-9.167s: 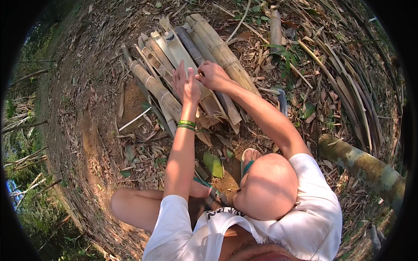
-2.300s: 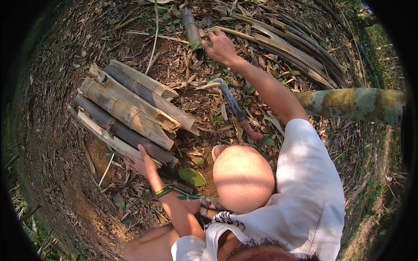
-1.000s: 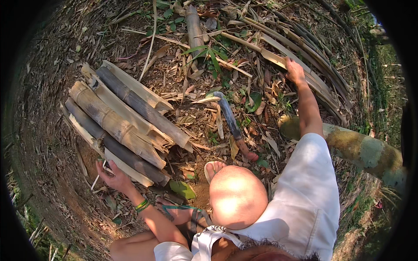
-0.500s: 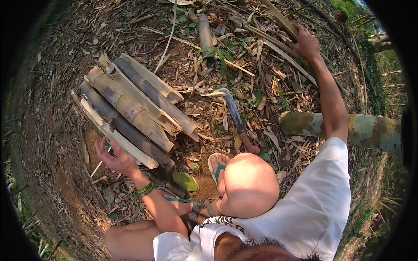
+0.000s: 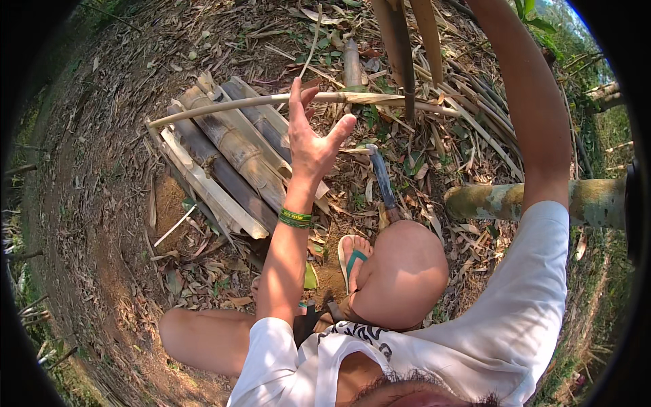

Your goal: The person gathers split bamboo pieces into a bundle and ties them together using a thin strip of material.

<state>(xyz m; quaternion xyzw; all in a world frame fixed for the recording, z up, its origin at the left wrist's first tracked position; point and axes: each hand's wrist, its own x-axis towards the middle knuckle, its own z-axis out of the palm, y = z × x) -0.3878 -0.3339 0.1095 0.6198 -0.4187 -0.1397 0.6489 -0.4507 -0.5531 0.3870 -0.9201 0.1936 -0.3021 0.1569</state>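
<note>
My left hand is raised over the right edge of a stack of split bamboo pieces. Its fingers are spread, the thumb apart. A long thin bamboo strip crosses at the height of these fingers; whether they touch it I cannot tell. My right arm reaches up past the top edge, and its hand is out of sight. Left of that arm, two split bamboo lengths hang into view from the top; what holds them is hidden. A hooked machete lies by my knee.
At the right, a thick mottled log lies beneath my right arm. Thin bamboo strips are heaped at the upper right. A short bamboo piece lies farther off. Dry leaves cover the ground around my sandalled foot.
My left hand has risen from beside the stack to above its right edge. My right hand has gone up out of view. Split bamboo lengths and a long strip now appear raised above the ground.
</note>
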